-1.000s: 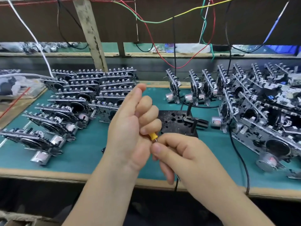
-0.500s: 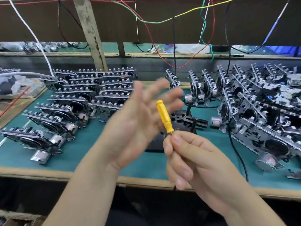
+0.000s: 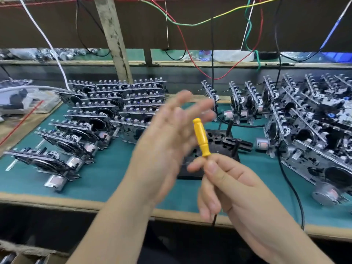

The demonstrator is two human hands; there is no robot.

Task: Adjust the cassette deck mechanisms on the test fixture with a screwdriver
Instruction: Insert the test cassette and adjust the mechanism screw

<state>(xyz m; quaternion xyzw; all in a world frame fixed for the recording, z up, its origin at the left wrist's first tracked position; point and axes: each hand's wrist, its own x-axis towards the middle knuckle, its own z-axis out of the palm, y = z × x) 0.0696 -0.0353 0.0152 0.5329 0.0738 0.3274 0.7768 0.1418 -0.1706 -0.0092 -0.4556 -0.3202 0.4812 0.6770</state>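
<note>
Right hand [image 3: 234, 189] pinching one yellow screwdriver [image 3: 201, 137] upright, handle up; left hand [image 3: 171, 141] released, fingers spread, blurred; black test fixture [image 3: 219, 147] behind; cassette mechanisms [image 3: 91, 130] at nine o'clock, uncountable

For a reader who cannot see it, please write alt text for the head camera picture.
The right hand pinches a yellow screwdriver handle-up above a green workbench, while the blurred left hand is open beside it. A black test fixture lies behind the hands, with rows of cassette deck mechanisms on both sides.
</note>
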